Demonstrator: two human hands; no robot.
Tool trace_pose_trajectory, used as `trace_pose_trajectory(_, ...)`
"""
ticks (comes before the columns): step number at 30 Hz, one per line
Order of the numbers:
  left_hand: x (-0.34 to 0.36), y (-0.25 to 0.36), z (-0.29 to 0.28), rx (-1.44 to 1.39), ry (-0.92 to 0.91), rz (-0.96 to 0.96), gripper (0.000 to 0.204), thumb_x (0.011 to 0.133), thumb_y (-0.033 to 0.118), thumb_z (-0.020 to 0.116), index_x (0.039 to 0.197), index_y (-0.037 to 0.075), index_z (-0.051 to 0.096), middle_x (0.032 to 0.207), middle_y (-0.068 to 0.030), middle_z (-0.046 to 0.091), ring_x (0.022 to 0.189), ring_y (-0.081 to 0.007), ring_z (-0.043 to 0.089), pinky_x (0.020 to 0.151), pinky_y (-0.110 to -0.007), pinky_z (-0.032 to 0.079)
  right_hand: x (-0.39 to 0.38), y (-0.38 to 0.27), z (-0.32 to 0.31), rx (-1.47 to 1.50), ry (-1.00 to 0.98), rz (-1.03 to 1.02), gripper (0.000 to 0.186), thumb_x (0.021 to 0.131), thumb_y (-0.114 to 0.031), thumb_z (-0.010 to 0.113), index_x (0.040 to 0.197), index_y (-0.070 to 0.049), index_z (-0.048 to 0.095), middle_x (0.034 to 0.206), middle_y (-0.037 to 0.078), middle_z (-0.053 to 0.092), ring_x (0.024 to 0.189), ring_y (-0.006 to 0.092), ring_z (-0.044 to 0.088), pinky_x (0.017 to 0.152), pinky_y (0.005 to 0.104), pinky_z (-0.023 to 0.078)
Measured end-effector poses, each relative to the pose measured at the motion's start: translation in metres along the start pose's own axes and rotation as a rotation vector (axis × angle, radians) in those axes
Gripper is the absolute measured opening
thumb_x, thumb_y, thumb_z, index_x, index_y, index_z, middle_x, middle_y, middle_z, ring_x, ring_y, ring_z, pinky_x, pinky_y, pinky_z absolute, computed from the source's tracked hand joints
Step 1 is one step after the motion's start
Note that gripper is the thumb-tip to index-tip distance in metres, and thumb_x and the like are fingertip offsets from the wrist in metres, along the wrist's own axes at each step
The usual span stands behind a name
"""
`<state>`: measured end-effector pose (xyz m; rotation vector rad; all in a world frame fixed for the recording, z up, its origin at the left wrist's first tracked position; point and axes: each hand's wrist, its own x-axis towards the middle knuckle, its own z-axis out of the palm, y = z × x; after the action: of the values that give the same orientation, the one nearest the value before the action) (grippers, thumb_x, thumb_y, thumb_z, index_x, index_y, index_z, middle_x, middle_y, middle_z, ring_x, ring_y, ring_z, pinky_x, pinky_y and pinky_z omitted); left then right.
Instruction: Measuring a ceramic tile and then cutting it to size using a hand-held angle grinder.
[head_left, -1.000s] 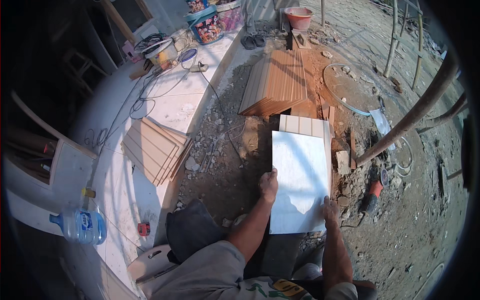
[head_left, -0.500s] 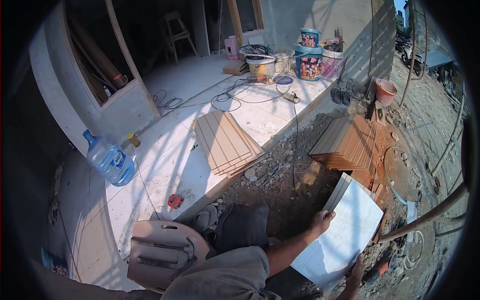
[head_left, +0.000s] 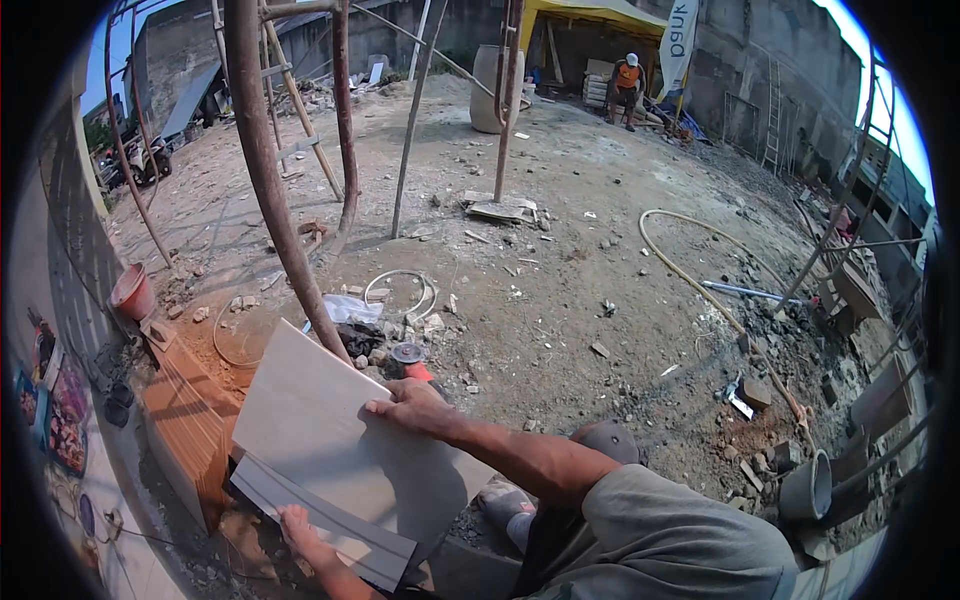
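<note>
A large cream tile [head_left: 315,420] is held tilted in front of me, with a patch of shadow across its face. Along its lower left side runs a grooved strip [head_left: 325,525]; whether this is part of the same tile or a second one beneath, I cannot tell. My left hand [head_left: 300,530] pinches the grooved edge. My right hand [head_left: 415,408] grips the far edge, thumb on top and fingers hidden underneath. Just beyond my right hand lies an angle grinder [head_left: 413,362] with a red body. A stack of tiles [head_left: 185,420] stands left of the held tile.
A rusty pole [head_left: 285,210] slants down close behind the tile. A plastic bag [head_left: 350,308] and coiled hose [head_left: 405,290] lie near its foot. A reddish bucket [head_left: 132,290] stands far left. Rubble covers the ground. A person [head_left: 627,88] in orange is far off.
My view has swung right, from the tiled porch to the open yard. The tile has stayed in both hands; my right hand now holds its far edge, with the arm across the view.
</note>
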<state>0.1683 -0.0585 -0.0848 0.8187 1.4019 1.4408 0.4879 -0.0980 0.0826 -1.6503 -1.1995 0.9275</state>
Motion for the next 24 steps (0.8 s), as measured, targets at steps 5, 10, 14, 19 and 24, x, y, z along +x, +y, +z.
trace_pose_trajectory(5,0.104,-0.09,-0.103,-0.118,-0.18,0.015,0.076,0.091,0.056,0.052,0.138,-0.002,0.041,0.111,-0.012,0.065,0.099,-0.0279,0.065,0.078,-0.041,0.054,-0.036,-0.062,-0.061,-0.384,0.103,-0.24,0.045,0.087,-0.051,0.062,0.104,-0.01,0.068,0.078,0.014,0.068,0.078,0.0349,0.067,0.07,0.0451,0.05)
trace_pose_trajectory(10,0.138,-0.113,-0.128,0.051,-0.09,-0.284,0.076,0.09,0.058,0.054,0.133,-0.003,0.047,0.113,-0.0131,0.065,0.098,-0.0258,0.066,0.076,-0.038,0.055,-0.041,-0.053,-0.086,-0.603,0.144,-0.18,0.043,0.088,-0.049,0.061,0.103,-0.009,0.066,0.076,0.018,0.066,0.077,0.0381,0.065,0.069,0.048,0.049)
trace_pose_trajectory(14,0.141,-0.124,-0.168,0.185,0.068,-0.526,0.076,0.088,0.06,0.056,0.129,-0.003,0.051,0.116,-0.014,0.064,0.097,-0.024,0.066,0.074,-0.035,0.056,-0.014,-0.03,-0.081,-0.719,0.058,-0.165,0.039,0.088,-0.046,0.061,0.102,-0.009,0.066,0.077,0.019,0.066,0.076,0.039,0.065,0.069,0.0491,0.049)
trace_pose_trajectory(19,0.113,-0.107,-0.113,-0.064,-0.265,-0.566,0.069,0.091,0.06,0.053,0.128,0.002,0.054,0.121,-0.0117,0.064,0.108,-0.0199,0.064,0.085,-0.03,0.054,-0.01,-0.028,-0.076,-0.72,0.134,-0.038,0.028,0.088,-0.033,0.065,0.092,-0.005,0.066,0.073,0.016,0.067,0.066,0.03,0.067,0.061,0.0399,0.05)
trace_pose_trajectory(24,0.132,-0.128,-0.091,-0.101,0.069,-0.551,0.053,0.084,0.055,0.067,0.099,0.004,0.069,0.085,-0.0062,0.067,0.07,-0.0149,0.061,0.061,-0.033,0.049,-0.009,-0.017,-0.087,-0.617,0.199,-0.134,0.038,0.085,-0.035,0.065,0.097,0.001,0.068,0.068,0.011,0.066,0.058,0.0164,0.061,0.055,0.0332,0.046)
